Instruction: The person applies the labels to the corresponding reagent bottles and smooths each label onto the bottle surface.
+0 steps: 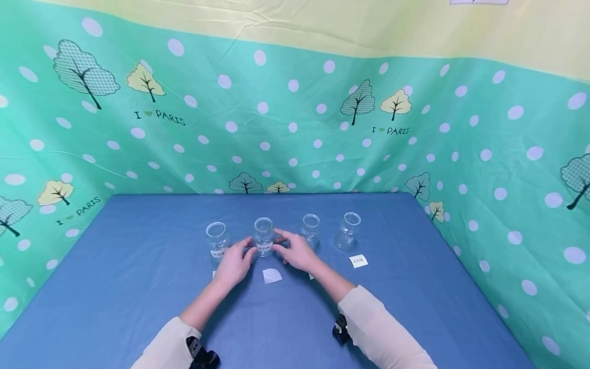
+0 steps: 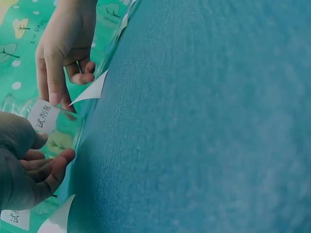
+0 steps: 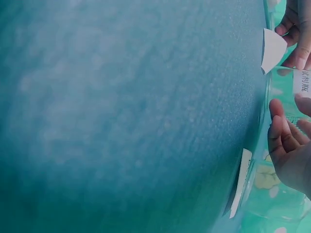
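Observation:
A clear glass jar (image 1: 264,229) with a white label (image 1: 265,247) stands upright between the two hands. From its left side, the left hand (image 1: 234,264) holds it between thumb and fingers. The right hand (image 1: 297,252) grips the other side, thumb in front by the label's edge and fingers reaching behind. In the left wrist view, the right thumb touches the label (image 2: 43,116), which bears handwritten characters. Just left of the left hand is another labelled glass jar (image 1: 216,233), partly hidden by that hand. A third glass jar (image 1: 311,228) stands behind the right hand.
A fourth glass jar (image 1: 348,231) stands at the right, with a handwritten white slip (image 1: 358,261) in front. A curled white paper (image 1: 272,275) lies before the held jar. Other slips are partly hidden by the hands. Patterned cloth (image 1: 295,118) hangs behind the blue table (image 1: 138,287).

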A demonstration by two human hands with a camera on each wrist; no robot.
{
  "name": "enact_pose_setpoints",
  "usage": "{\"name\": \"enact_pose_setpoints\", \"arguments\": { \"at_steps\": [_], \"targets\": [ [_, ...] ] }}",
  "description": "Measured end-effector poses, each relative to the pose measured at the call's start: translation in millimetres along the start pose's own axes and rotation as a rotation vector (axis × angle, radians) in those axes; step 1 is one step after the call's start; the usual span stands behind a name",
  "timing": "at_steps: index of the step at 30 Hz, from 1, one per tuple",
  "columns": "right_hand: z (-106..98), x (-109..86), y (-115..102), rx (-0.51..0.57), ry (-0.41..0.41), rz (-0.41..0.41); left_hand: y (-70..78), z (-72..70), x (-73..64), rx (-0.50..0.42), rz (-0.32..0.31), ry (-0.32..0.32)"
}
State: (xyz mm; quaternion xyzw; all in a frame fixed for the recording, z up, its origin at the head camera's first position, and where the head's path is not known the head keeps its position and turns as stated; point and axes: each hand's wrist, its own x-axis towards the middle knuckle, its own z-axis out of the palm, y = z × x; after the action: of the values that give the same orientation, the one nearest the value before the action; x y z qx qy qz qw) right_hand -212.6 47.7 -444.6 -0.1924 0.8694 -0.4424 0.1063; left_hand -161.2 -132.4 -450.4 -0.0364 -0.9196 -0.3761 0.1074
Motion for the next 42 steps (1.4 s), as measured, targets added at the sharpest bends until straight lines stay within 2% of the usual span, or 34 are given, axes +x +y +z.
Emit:
{"name": "enact_pose_setpoints", "arguments": {
  "at_steps": [7,14,19,24,30,34,39,42],
  "targets": [
    [-5.4,-8.7,-1.5,0.003,0.035,-0.008,-0.7,-2.8,-5.0,0.004,-0.024,0.001],
    [-13.8,-17.5,3.5,0.005,0.025,-0.077,8.8,-11.5,-11.2,0.013,-0.048,-0.018],
    [-24.0,-25.8,4.1,-0.007,-0.011,-0.096,22.3,-11.1,-12.6,-0.037,-0.055,-0.073],
    [-37.8,-33.6,6.9,-0.112,-0.002,-0.139,35.1,-4.2,-13.8,-0.064,-0.045,-0.130],
    [-53.0,-42.3,16.7,-0.182,-0.020,-0.161,47.5,7.9,-12.2,-0.069,0.007,-0.174],
    [-61.6,-48.2,24.1,-0.198,-0.054,-0.164,54.3,17.6,-10.3,-0.067,0.043,-0.236],
    [-72.5,-55.3,34.2,-0.247,-0.090,-0.188,63.0,32.3,-9.1,-0.046,0.136,-0.294],
    [-78.0,-58.6,39.8,-0.286,-0.097,-0.207,68.5,42.0,-9.2,-0.004,0.185,-0.311]
  ]
}}
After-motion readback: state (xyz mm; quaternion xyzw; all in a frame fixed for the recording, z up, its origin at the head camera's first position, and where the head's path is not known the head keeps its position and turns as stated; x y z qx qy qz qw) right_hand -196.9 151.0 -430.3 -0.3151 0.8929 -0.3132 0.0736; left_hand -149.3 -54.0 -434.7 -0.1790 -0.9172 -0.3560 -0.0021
